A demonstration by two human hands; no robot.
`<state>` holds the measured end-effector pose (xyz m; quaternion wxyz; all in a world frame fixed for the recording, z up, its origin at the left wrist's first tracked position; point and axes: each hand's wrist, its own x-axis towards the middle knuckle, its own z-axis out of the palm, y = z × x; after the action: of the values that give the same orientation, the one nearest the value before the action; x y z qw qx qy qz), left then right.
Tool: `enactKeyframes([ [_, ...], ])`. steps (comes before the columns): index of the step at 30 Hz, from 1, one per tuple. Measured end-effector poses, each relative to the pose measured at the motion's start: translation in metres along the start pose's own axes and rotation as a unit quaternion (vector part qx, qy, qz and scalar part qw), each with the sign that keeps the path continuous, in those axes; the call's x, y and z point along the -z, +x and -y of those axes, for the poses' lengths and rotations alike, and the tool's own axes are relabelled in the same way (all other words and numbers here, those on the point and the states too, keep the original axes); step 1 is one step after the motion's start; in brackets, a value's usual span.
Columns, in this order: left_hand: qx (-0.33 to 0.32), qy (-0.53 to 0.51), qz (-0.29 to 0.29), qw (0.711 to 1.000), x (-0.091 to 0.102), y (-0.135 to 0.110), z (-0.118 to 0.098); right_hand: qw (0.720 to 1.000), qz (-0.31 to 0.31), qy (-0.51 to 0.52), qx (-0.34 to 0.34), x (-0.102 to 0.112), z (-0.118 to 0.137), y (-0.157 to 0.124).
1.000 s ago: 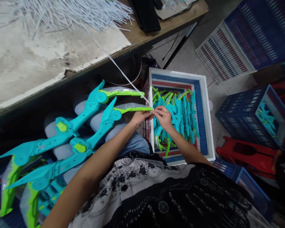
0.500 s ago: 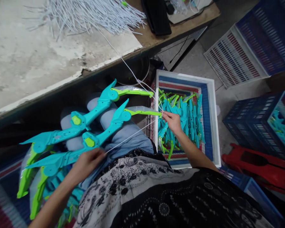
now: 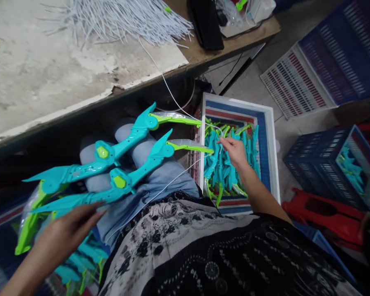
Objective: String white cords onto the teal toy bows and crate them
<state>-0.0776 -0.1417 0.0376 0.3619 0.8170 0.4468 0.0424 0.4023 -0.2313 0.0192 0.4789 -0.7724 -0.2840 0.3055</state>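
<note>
1. We see the right hand (image 3: 236, 152) held over the white crate (image 3: 271, 135), its fingertips pinched together on a thin white cord (image 3: 172, 179) right at the green tip of the nearer toy bow (image 3: 120, 182).
2. The cord comes down from the pile of white cords (image 3: 126, 16) on the table (image 3: 49, 82) and curves to the pinched fingers. From there it runs back across the lap towards the left hand (image 3: 67, 232).
3. The left hand is low on the person's own left, with its fingers stretched out along the lower limb of the nearer bow. It is blurred, so we cannot tell whether it grips the cord or the bow.
4. The nearer bow lies slantwise across the lap, teal with green tips. A second toy bow (image 3: 103, 153) of the same kind lies just beside it, on the table side.
5. The white crate stands on the floor beside the person's right knee and holds a heap of teal and green toy parts (image 3: 231, 172).
6. On the table's far edge we see a black case (image 3: 205, 22).
7. On the floor to the right we see a blue crate (image 3: 327, 160) with more teal parts inside, and a red stool (image 3: 323, 205) lying near it.
</note>
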Motion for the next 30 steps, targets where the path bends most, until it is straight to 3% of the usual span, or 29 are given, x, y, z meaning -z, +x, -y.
enactKeyframes([
  [2, -0.019, 0.054, -0.065, 0.996, -0.005, 0.049, -0.030, 0.992, 0.029, 0.114, -0.048, -0.006, 0.013, 0.010],
  [3, -0.031, 0.066, -0.068, 0.995, -0.012, 0.070, -0.042, 0.982, 0.050, 0.168, -0.072, -0.010, 0.020, 0.015],
  [6, -0.054, 0.040, 0.022, 0.998, -0.039, 0.106, -0.058, 0.966, 0.091, 0.230, -0.071, -0.026, 0.034, 0.027],
  [9, -0.052, -0.003, 0.107, 0.993, -0.055, 0.105, -0.053, 0.983, 0.076, 0.164, 0.012, -0.038, 0.038, 0.038],
  [12, -0.065, -0.049, 0.156, 0.984, -0.051, 0.098, -0.050, 0.992, 0.063, 0.077, 0.081, -0.044, 0.038, 0.045],
  [15, -0.058, -0.076, 0.103, 0.990, -0.043, 0.112, -0.062, 0.992, 0.068, 0.021, 0.104, -0.045, 0.036, 0.049],
  [18, -0.051, -0.116, 0.034, 0.991, -0.043, 0.149, -0.083, 0.990, 0.075, -0.026, 0.117, -0.046, 0.035, 0.051],
  [20, -0.037, -0.169, 0.033, 0.984, -0.051, 0.176, -0.098, 0.987, 0.078, -0.048, 0.130, -0.046, 0.035, 0.052],
  [23, 0.032, -0.312, 0.076, 0.946, -0.071, 0.211, -0.117, 0.983, 0.082, -0.071, 0.147, -0.047, 0.034, 0.052],
  [26, 0.107, -0.459, 0.121, 0.874, -0.090, 0.233, -0.131, 0.975, 0.083, -0.114, 0.170, -0.048, 0.034, 0.052],
  [30, 0.169, -0.567, 0.218, 0.776, -0.106, 0.253, -0.150, 0.943, 0.082, -0.192, 0.258, -0.050, 0.029, 0.052],
])
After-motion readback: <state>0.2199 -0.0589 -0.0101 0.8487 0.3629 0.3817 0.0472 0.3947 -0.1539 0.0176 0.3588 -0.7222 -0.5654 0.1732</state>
